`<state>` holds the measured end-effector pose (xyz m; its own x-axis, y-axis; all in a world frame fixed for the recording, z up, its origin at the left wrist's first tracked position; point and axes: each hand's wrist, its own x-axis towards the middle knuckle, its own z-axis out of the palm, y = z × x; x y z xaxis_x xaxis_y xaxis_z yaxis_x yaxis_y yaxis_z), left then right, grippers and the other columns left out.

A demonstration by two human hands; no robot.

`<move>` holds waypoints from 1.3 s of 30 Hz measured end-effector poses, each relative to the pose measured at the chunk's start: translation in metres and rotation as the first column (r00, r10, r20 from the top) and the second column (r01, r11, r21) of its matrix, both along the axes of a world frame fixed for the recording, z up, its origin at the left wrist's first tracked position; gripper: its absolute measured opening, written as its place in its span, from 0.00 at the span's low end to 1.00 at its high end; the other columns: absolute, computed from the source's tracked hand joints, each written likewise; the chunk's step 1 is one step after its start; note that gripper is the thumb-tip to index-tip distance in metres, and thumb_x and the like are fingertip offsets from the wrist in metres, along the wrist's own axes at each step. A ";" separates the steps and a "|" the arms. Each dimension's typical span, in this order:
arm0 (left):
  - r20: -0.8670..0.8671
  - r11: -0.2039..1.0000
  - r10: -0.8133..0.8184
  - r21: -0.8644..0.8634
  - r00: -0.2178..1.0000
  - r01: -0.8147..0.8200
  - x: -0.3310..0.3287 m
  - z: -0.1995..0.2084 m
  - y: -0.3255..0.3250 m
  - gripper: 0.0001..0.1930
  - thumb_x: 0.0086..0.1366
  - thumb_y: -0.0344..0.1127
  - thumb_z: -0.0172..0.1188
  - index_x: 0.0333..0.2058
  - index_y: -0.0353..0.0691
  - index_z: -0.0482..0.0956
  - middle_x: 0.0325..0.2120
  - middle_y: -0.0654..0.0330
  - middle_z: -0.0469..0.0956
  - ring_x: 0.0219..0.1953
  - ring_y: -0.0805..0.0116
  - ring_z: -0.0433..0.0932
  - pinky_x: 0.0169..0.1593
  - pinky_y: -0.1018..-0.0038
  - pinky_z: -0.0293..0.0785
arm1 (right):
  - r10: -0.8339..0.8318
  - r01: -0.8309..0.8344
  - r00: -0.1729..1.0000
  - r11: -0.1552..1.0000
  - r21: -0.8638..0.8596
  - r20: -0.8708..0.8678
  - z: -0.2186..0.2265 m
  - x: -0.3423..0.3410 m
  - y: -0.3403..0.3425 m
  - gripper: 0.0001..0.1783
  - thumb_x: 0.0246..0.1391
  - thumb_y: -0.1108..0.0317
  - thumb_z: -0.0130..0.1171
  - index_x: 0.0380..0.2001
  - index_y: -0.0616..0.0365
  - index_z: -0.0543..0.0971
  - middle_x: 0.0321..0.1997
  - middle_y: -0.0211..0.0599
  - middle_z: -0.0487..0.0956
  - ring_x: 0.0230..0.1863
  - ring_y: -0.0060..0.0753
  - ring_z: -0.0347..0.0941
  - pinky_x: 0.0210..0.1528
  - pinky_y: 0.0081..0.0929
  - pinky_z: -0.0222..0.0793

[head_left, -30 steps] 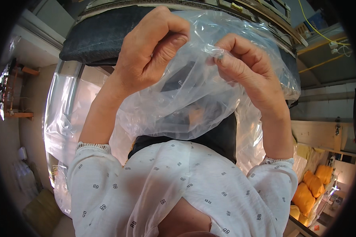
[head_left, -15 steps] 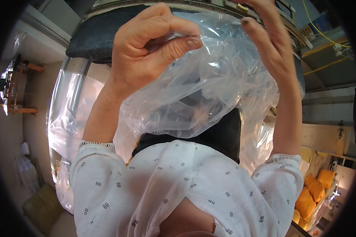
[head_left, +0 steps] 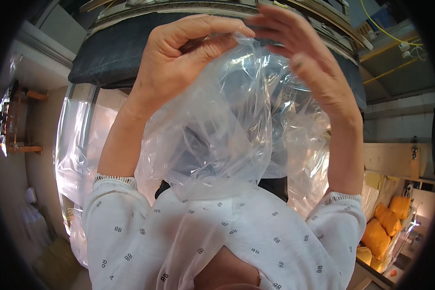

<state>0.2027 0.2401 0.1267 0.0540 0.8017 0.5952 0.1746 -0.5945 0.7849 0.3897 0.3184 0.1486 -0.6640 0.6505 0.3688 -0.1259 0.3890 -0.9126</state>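
Clear, crinkled plastic film (head_left: 217, 125) hangs in front of my chest, its lower part lying against my white shirt. My left hand (head_left: 176, 58) pinches the gathered top of this film between thumb and fingers. Just to the right of that pinch is my right hand (head_left: 314, 67), its fingers stretched out and slightly blurred, the thumb apart from them. Its fingertips come close to the left fingertips, and I see nothing held in it. Whether the film is a bag or a loose sheet cannot be told.
A dark padded edge (head_left: 113, 48) runs across behind the film, with a long metal and wood rail (head_left: 179, 10) beyond it. More clear plastic (head_left: 75, 150) drapes at the left. Orange bundles (head_left: 378, 237) lie at the lower right. A yellow cable (head_left: 384, 33) hangs at the upper right.
The film's top is now drawn up into a gathered point at my left fingertips, and its lower part hangs closer to me. My right hand has moved left, toward the left hand.
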 end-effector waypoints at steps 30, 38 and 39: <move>-0.273 0.632 0.700 -0.192 0.660 -0.751 -0.021 -0.122 0.187 0.16 0.51 0.46 0.57 0.31 0.39 0.78 0.29 0.47 0.77 0.34 0.48 0.75 0.38 0.64 0.69 | -0.784 0.772 0.619 0.596 0.220 -0.051 -0.153 -0.062 0.197 0.11 0.44 0.62 0.55 0.25 0.59 0.78 0.17 0.38 0.75 0.20 0.34 0.72 0.28 0.27 0.67; -0.388 0.535 0.739 -0.157 0.550 -0.830 -0.027 -0.113 0.220 0.15 0.51 0.46 0.57 0.29 0.41 0.81 0.26 0.47 0.77 0.33 0.47 0.75 0.38 0.63 0.71 | -0.878 0.837 0.478 0.446 0.317 -0.029 -0.154 -0.074 0.219 0.11 0.39 0.60 0.57 0.23 0.56 0.80 0.17 0.39 0.76 0.23 0.40 0.74 0.30 0.31 0.68; -0.385 0.538 0.739 -0.159 0.554 -0.828 -0.028 -0.113 0.222 0.15 0.51 0.46 0.57 0.29 0.41 0.81 0.26 0.47 0.77 0.33 0.47 0.75 0.38 0.63 0.71 | -0.888 0.843 0.459 0.441 0.308 0.015 -0.152 -0.073 0.220 0.10 0.39 0.61 0.58 0.22 0.55 0.79 0.19 0.38 0.76 0.25 0.41 0.74 0.31 0.33 0.68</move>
